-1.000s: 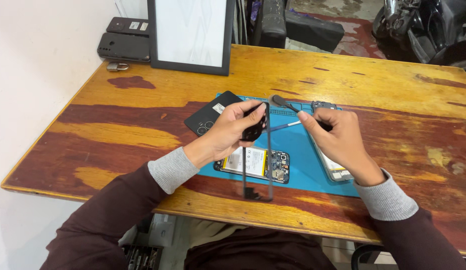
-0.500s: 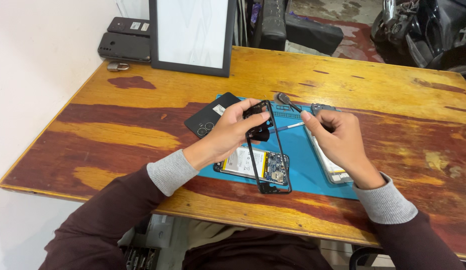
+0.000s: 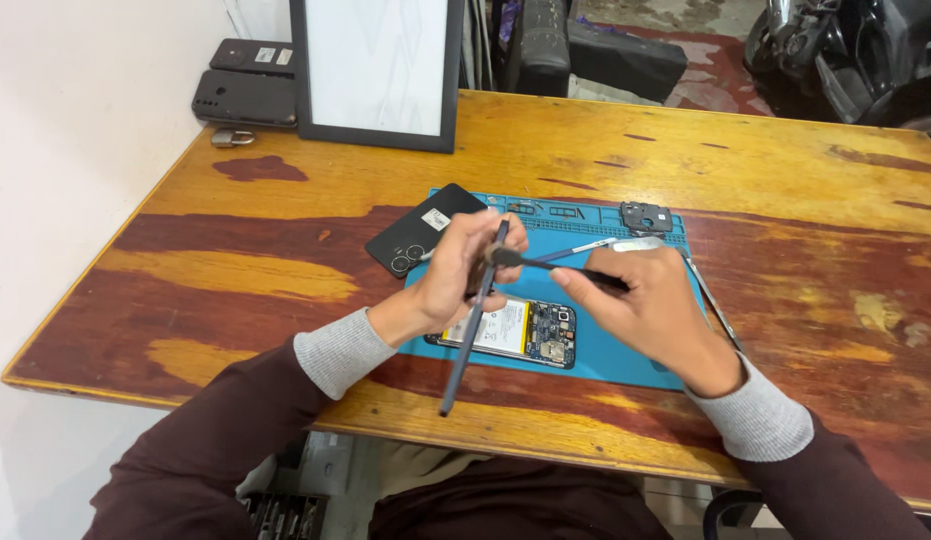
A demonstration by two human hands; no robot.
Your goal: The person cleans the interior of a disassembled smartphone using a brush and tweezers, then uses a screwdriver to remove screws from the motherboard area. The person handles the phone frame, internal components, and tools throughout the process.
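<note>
L hand is up off the blue mat, fingers curled and pinching a thin dark phone frame edge-on to the camera. Frame's long axis runs near-vertical in view, top end by the fingertips, bottom end hanging down past the mat's near edge, over the table's front edge. R hand sits just to the right, fingers pressed together round a slim dark tool. Tool lies almost crosswise to the frame, tip pointing left and meeting the frame's upper end, right by the L thumb. So the work spot is at the top of the frame, between both hands; R is the one reaching in, L just steadies.

Under the hands, flat on the mat near its front edge: opened phone body, battery and board showing. Black back cover at the mat's far-left corner, small camera bracket at far-right. Can't tell if the tip is wedged in or just touching.
</note>
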